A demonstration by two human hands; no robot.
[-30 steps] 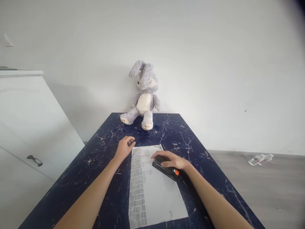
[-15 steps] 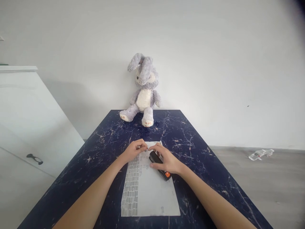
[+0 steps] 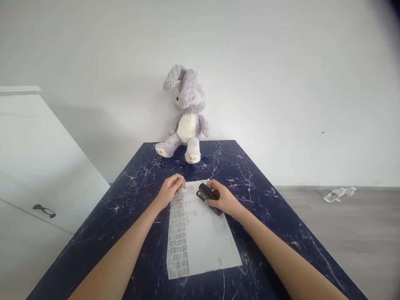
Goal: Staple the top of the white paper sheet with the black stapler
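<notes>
A white sheet of paper (image 3: pixel 206 237) lies on the dark blue marbled table, with a column of grey printed blocks down its left side and small text near the top. My right hand (image 3: pixel 222 199) grips a black stapler (image 3: pixel 204 192) from its right side, over the upper right part of the paper. At the sheet's upper left corner, my left hand (image 3: pixel 170 191) has its fingers pinched together. A small pale bit shows at those fingertips, too small to make out. The paper's upper left corner is partly hidden by that hand.
A grey plush rabbit (image 3: pixel 186 121) sits at the table's far end (image 3: pixel 218 152), against the wall. To the left stands a white cabinet (image 3: pixel 40 154) with a dark handle (image 3: pixel 44 211). A clear plastic item (image 3: pixel 339 194) lies on the floor at right.
My hands have moved apart, the left one leftward. My right hand has closed round the stapler, which has shifted up the sheet. The paper has turned slightly, its lower edge now slanting.
</notes>
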